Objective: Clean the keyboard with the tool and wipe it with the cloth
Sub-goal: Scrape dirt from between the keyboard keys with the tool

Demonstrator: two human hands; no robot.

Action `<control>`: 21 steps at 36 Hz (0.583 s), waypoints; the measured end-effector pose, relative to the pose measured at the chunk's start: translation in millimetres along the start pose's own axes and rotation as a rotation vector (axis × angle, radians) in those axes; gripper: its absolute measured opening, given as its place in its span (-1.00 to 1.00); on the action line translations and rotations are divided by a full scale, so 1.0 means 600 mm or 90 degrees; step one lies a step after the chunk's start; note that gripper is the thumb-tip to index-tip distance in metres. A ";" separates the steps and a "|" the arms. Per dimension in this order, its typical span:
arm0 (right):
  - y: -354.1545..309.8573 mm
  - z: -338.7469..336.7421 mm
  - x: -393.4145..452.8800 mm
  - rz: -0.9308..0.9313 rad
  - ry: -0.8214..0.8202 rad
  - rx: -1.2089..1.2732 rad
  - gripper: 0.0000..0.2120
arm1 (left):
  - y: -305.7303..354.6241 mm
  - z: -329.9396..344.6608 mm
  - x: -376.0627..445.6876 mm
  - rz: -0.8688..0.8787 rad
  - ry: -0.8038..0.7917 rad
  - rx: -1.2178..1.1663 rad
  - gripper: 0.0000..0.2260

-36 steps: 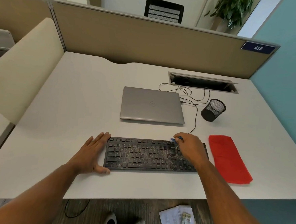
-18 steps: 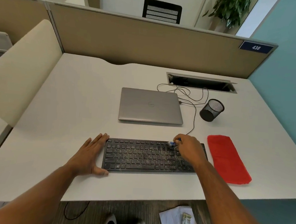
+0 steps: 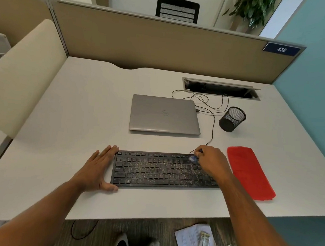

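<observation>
**Brushing along the keyboard's length**

The left hand (image 3: 97,168) is lying flat, bracing the keyboard (image 3: 162,170) at its left end. Its long axis is running sideways between the hands. The right hand (image 3: 211,161) is pinching a small brush (image 3: 193,158) over the far-right keys, with the red cloth (image 3: 250,172) lying just beyond.

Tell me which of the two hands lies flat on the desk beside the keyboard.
The left hand lies flat with straight fingers against the keyboard's left end. The right hand instead holds a small blue tool over the keys.
</observation>
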State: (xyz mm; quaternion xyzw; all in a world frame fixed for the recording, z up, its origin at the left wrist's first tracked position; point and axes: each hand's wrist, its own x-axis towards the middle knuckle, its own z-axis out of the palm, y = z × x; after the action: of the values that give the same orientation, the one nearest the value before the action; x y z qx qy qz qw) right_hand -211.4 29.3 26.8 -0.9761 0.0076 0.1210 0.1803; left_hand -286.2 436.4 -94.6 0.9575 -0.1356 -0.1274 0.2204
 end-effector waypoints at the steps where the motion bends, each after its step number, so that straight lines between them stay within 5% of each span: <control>1: 0.001 0.000 -0.001 -0.002 0.024 0.021 -0.81 | 0.000 0.000 0.001 -0.001 -0.001 -0.001 0.30; 11: 0.003 -0.004 -0.012 0.001 -0.084 -0.048 -0.86 | -0.004 0.003 0.003 -0.001 -0.002 0.004 0.29; 16: -0.005 -0.005 -0.013 -0.013 -0.016 -0.012 -0.78 | -0.004 0.003 0.003 0.003 0.003 0.000 0.29; 21: -0.003 0.003 -0.024 -0.002 -0.084 -0.049 -0.87 | -0.003 0.003 0.005 0.006 0.006 -0.001 0.29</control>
State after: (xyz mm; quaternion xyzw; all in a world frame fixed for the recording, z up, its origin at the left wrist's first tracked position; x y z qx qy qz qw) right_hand -225.6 31.1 29.2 -0.9722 -0.0105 0.1852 0.1429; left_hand -283.7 436.5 -97.6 0.9573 -0.1388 -0.1222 0.2223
